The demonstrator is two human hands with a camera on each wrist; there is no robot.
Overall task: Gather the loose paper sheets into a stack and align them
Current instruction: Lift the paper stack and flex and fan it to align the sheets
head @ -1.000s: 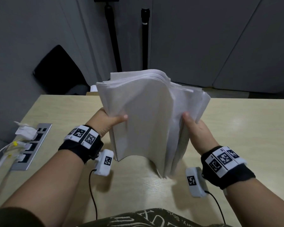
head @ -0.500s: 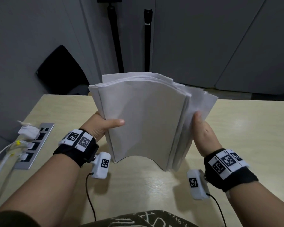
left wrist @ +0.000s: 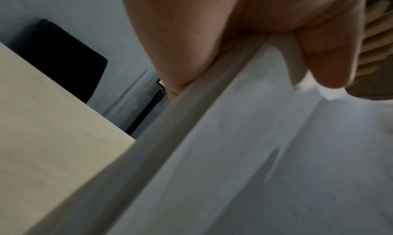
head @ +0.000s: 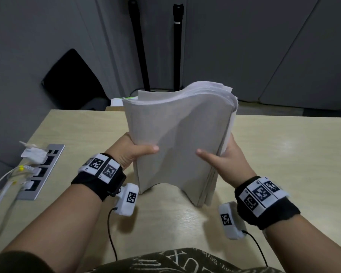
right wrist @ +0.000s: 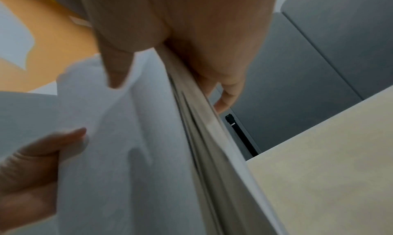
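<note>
White paper stack (head: pixel 177 140) upright at frame centre, bowed, top edges uneven, lower corners on pale surface (head: pixel 283 154). Left hand (head: pixel 130 152) and right hand (head: pixel 224 156) grip its sides, thumbs across front sheet.

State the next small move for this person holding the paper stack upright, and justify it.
Probably tap the paper stack down on the table: left hand and right hand hold its sides, yet its top edges fan unevenly and the bottom bows.
</note>
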